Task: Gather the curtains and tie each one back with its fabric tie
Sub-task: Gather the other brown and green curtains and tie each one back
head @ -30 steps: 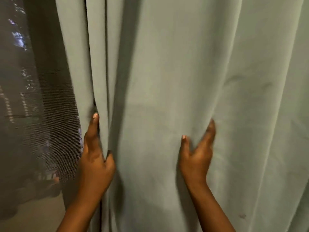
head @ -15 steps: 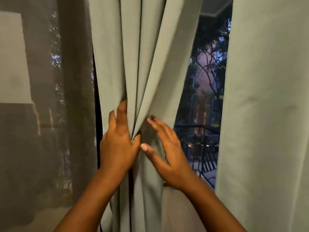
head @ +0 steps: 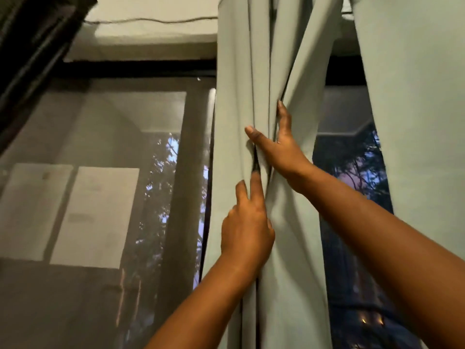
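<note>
The pale green left curtain (head: 284, 260) hangs gathered into a narrow bundle of folds at the middle. My right hand (head: 278, 149) is higher up and holds several folds between its spread thumb on the front and its fingers tucked into a crease. Just below, my left hand (head: 247, 222) rests on the bundle, its fingers straight up and the index tip pushed into a dark fold. The second curtain (head: 417, 137) hangs loose on the right. No fabric tie shows.
A dark mesh screen (head: 100, 185) covers the window to the left, with a black frame bar (head: 138, 69) above it. Between the two curtains a gap (head: 352, 197) shows dusk sky and trees. A thin cable (head: 151, 20) runs along the ceiling edge.
The view has tilted upward. My right hand has climbed above my left and taken hold of the folds higher up. The curtain bundle has grown tighter, and the gap to the right curtain stays open.
</note>
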